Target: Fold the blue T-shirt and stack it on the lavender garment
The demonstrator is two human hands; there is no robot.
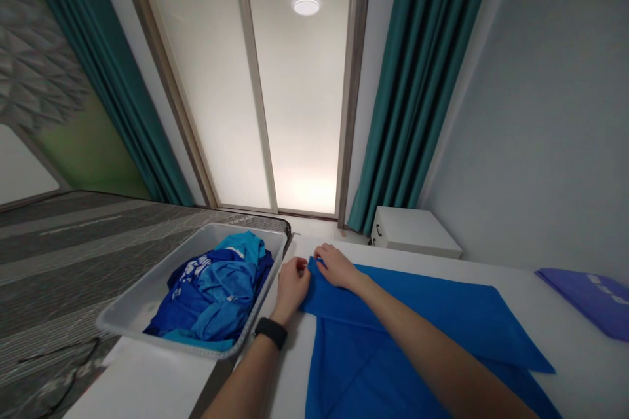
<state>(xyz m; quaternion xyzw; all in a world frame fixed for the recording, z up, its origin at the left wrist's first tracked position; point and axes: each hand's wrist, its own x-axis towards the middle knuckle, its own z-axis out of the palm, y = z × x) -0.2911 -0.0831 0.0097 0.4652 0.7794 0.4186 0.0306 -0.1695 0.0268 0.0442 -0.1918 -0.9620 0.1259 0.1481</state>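
Observation:
A blue cloth lies spread on the white table, its upper part forming a wide band over the lower part. At its far left corner, my left hand is closed, thumb and fingers pinched at the cloth's edge. Just to the right, my right hand has its fingers curled onto the same corner, gripping the top edge. The fingertips of both hands are close together, and the exact hold between them is partly hidden. My right forearm crosses above the cloth and covers part of it.
Left of the table, a translucent plastic bin holds crumpled blue garments. A folded purple cloth item lies on the white table at the right. Behind stand a small white cabinet and teal curtains.

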